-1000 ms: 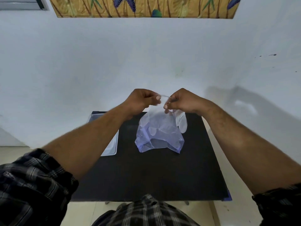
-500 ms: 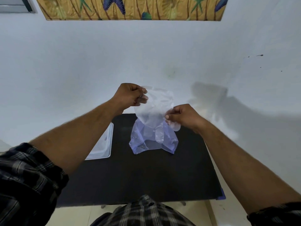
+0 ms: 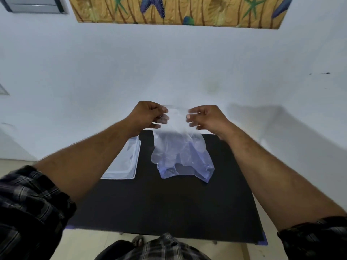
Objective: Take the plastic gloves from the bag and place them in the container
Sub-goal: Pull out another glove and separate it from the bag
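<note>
My left hand (image 3: 150,117) and my right hand (image 3: 204,117) are raised level above the far edge of the black table (image 3: 169,207). Each pinches a top corner of a clear plastic glove (image 3: 176,134), which hangs spread between them. Its lower part drapes over the bluish translucent bag (image 3: 189,169) that lies crumpled on the table below. I cannot tell whether the glove's end is still inside the bag. More plastic shows faintly within the bag. The clear rectangular container (image 3: 124,164) sits on the table to the left of the bag, partly hidden by my left forearm.
A white wall rises right behind the table, with a patterned picture (image 3: 178,10) high up. The table's near edge lies close to my body, and pale floor shows on both sides.
My right hand has risen from the bag's side to the glove's top edge, level with my left hand. The glove is now stretched between both hands.
</note>
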